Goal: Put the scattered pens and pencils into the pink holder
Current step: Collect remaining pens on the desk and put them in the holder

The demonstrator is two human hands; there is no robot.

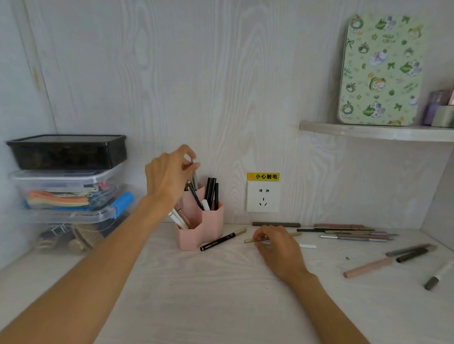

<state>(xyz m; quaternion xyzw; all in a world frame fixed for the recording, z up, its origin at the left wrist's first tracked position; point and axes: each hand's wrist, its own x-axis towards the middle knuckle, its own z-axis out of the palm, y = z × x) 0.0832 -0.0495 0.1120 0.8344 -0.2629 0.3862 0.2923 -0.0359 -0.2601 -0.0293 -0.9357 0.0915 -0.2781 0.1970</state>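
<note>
Pink holder (201, 222), table rear-centre: approx half filled. Left hand (169, 175) pinches grey pen (194, 174) over it; right hand (277, 247) grips gold pen (252, 240) on table (216, 300). Approx dozen pens (357, 233) left, mostly right.

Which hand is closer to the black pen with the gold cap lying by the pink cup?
The right hand. It rests on the desk just right of the black pen, pinching a tan pencil. The left hand is up above the pink holder, pinching a grey pen.
</note>
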